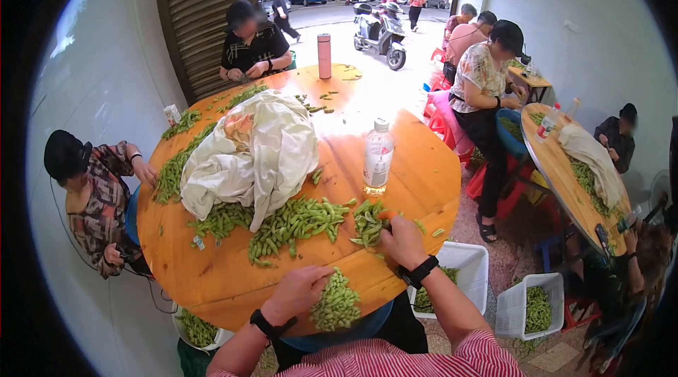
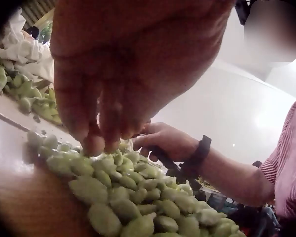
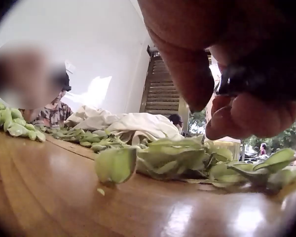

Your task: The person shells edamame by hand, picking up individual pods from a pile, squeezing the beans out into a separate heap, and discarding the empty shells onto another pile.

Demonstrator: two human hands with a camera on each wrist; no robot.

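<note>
My left hand [image 1: 298,291] is bent down over a heap of shelled green beans [image 1: 335,305] at the table's near edge. In the left wrist view its fingertips [image 2: 93,145] are right at the beans. To the right, my right hand [image 1: 404,241] hovers by a small pile of split pods [image 1: 369,225]. Its fingers curl around a glossy black object [image 3: 266,74] in the right wrist view; I cannot tell what kind it is. One green pod piece [image 3: 116,165] lies in front of that pile. Unshelled pods [image 1: 300,225] spread beyond both hands.
A white cloth [image 1: 258,147] covers the middle of the wooden table [image 1: 212,281]. A plastic bottle [image 1: 378,158] and a pink flask [image 1: 324,56] stand on it. White baskets [image 1: 466,264] are on the floor at right. Other people sit around this table and a second table [image 1: 565,165].
</note>
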